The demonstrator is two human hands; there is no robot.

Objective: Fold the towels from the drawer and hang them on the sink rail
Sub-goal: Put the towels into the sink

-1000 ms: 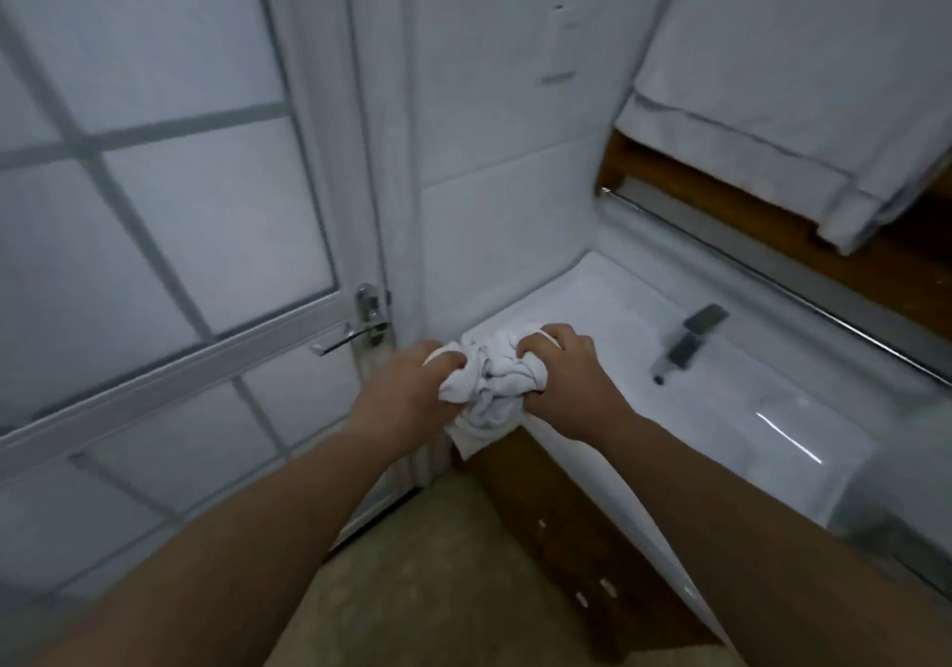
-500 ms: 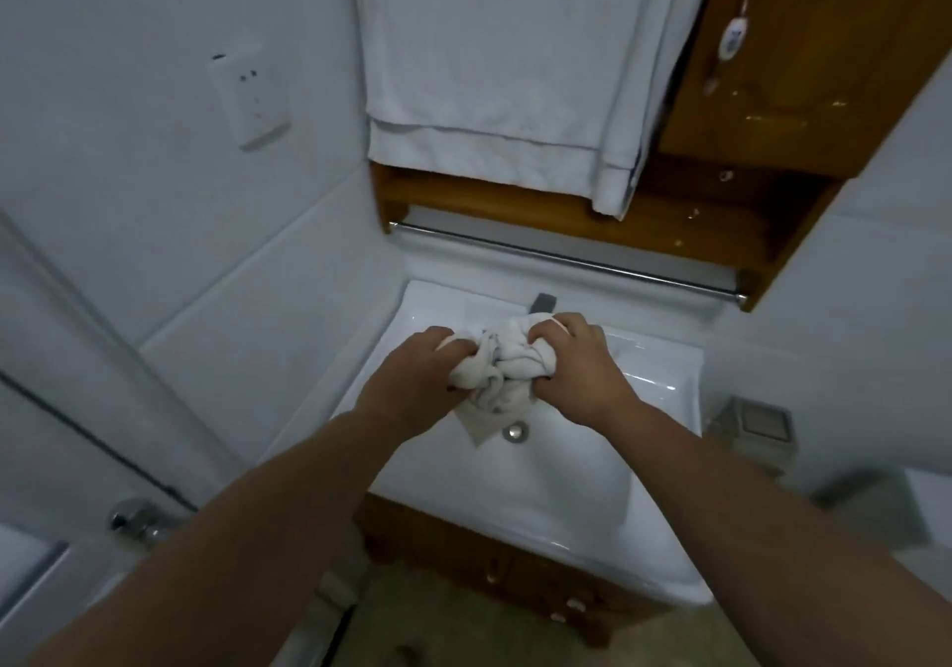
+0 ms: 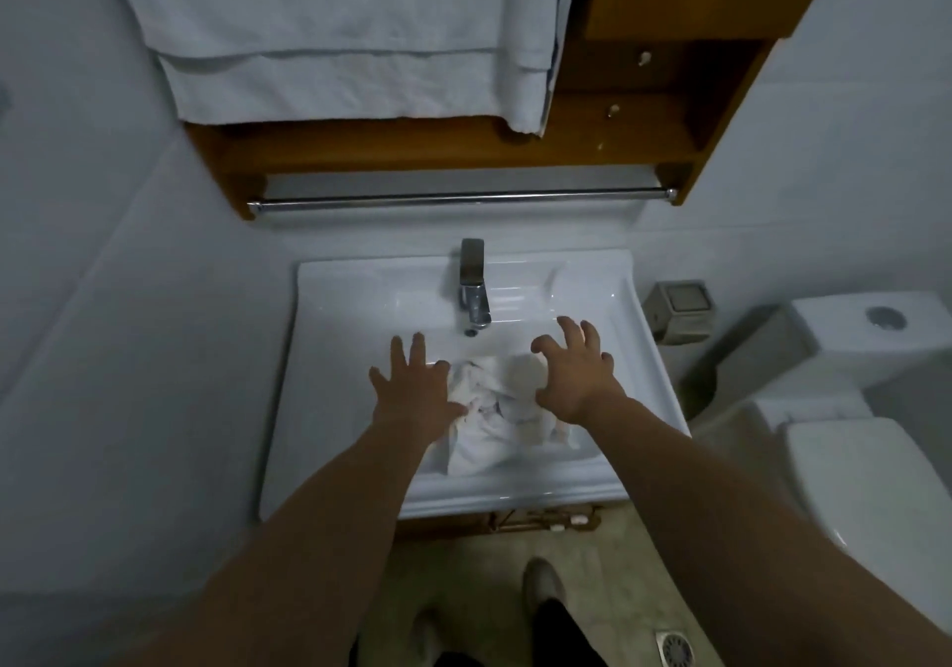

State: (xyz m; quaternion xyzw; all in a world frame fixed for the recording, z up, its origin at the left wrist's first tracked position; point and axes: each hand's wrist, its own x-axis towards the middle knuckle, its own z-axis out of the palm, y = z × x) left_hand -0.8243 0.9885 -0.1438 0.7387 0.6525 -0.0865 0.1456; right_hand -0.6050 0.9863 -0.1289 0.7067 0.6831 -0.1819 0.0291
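A crumpled white towel (image 3: 497, 424) lies in the basin of the white sink (image 3: 360, 285), below the faucet. My left hand (image 3: 414, 391) hovers over the towel's left edge with fingers spread and nothing in it. To the right of the towel, my right hand (image 3: 574, 370) is open too, fingers curled apart above the basin. The chrome sink rail (image 3: 463, 198) runs bare across the wall under the wooden cabinet, above and behind the sink.
A chrome faucet (image 3: 474, 280) stands at the sink's back. Large white towels (image 3: 335, 32) hang over the wooden cabinet (image 3: 644, 99). A toilet (image 3: 865, 434) stands right of the sink, a floor drain (image 3: 677, 648) near my feet.
Both hands let go of the bunched towel, which dropped into the basin. My view turned from the door to face the sink squarely.
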